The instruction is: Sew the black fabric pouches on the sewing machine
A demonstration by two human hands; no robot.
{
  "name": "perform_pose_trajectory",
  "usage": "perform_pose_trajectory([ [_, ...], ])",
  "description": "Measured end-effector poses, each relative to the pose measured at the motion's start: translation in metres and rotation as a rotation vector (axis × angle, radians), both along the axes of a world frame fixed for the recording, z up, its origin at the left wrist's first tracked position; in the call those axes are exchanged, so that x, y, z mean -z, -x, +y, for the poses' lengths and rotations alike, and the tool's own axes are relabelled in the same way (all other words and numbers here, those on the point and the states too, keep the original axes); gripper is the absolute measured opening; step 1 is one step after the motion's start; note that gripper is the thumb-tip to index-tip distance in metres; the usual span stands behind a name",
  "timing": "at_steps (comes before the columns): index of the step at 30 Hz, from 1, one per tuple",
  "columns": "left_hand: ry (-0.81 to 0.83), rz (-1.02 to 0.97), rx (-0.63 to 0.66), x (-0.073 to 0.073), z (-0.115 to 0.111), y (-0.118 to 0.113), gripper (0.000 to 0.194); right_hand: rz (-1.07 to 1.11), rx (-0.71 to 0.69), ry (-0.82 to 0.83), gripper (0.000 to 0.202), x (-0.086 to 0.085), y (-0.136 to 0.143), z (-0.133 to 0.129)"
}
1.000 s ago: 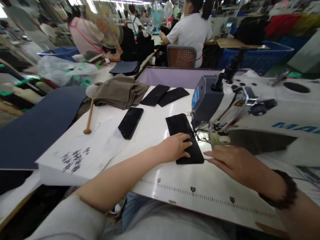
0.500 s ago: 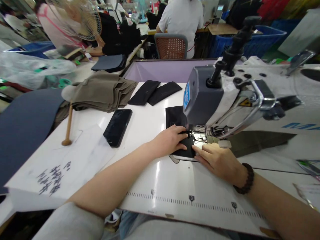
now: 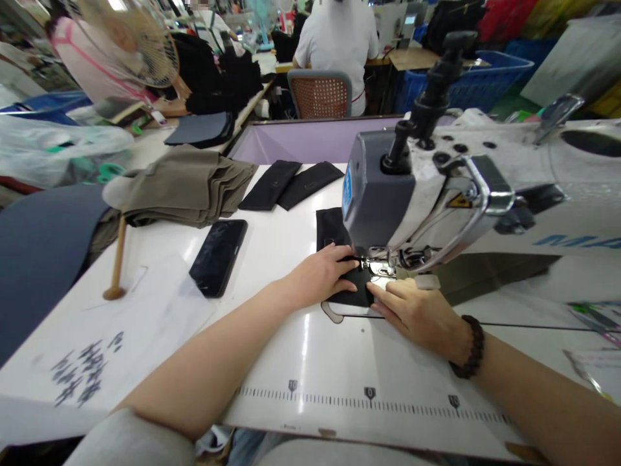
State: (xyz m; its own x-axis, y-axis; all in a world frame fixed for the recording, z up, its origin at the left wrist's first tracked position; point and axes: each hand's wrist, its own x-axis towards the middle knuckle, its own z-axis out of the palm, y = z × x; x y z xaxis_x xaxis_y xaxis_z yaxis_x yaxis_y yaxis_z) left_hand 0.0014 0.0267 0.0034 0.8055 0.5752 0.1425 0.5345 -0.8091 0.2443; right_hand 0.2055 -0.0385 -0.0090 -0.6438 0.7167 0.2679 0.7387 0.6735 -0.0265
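Observation:
A black fabric piece lies flat under the needle area of the sewing machine. My left hand rests on its left part, fingers spread and pressing down. On the near right edge of the fabric lie the outstretched fingertips of my right hand, beside the metal needle plate. A dark beaded bracelet circles my right wrist. Beyond the machine's needle, an olive fabric strip stretches to the right under the arm.
Two black folded pieces and a stack of olive fabric lie at the back. Left of my arm are a phone, a wooden stick and paper with writing. A co-worker sits ahead beyond a chair.
The whole view has shifted slightly, so things appear a little further left and lower. Both hands stay on the black fabric in nearly the same pose.

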Motion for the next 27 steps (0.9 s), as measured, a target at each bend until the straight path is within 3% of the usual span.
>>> perform_pose_trajectory([
  [15, -0.023, -0.012, 0.015, 0.005, 0.003, 0.001, 0.033, 0.016, 0.038, 0.015, 0.025, -0.002, 0.001, 0.0],
  [21, -0.04, 0.004, 0.226, -0.001, -0.014, 0.002, 0.022, 0.067, -0.185, -0.033, 0.026, -0.003, -0.003, -0.002],
  [27, -0.049, 0.037, 0.243, -0.007, -0.02, 0.002, 0.026, 0.045, -0.177, -0.012, 0.028, -0.002, -0.003, -0.003],
])
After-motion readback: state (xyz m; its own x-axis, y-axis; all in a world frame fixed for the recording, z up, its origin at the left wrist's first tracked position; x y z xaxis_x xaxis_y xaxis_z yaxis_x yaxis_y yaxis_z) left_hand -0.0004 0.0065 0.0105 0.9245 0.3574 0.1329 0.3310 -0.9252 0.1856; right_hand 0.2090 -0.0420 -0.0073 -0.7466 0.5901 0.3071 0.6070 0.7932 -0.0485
